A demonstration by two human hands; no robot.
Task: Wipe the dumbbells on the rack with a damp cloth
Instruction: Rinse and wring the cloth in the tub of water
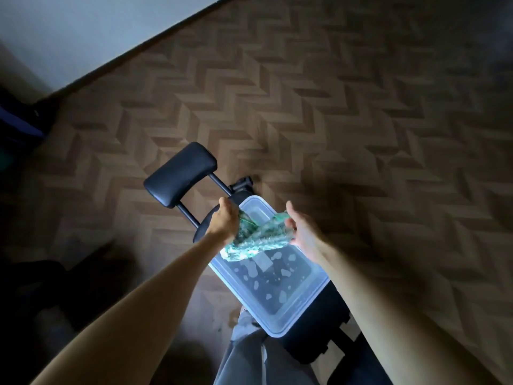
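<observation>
Evidently the task is only at its preparation stage. The green cloth (258,238) hangs bunched just above the far half of the clear plastic tub (277,330), stretched between both hands. The left hand (225,222) is at the tub's far left corner, fingers curled tight round one end of the cloth. The right hand (304,232) is over the tub's right rim, fingers folded on the other end with the thumb raised. The cloth looks twisted, so I judge it is being wrung out over the tub. The tub's bottom carries scattered puddles and drops of water, which suggests the cloth is already wet. The tub sits on a black bench (319,337), whose padded roller (180,175) stands just beyond the tub's far end. A grey trouser leg (249,357) is at the tub's near end, and a herringbone wood floor (361,107) lies all around it. No dumbbells and no rack are in view, so no wiping shows as done: wetting looks finished, while carrying the cloth to the rack and wiping each dumbbell is left
</observation>
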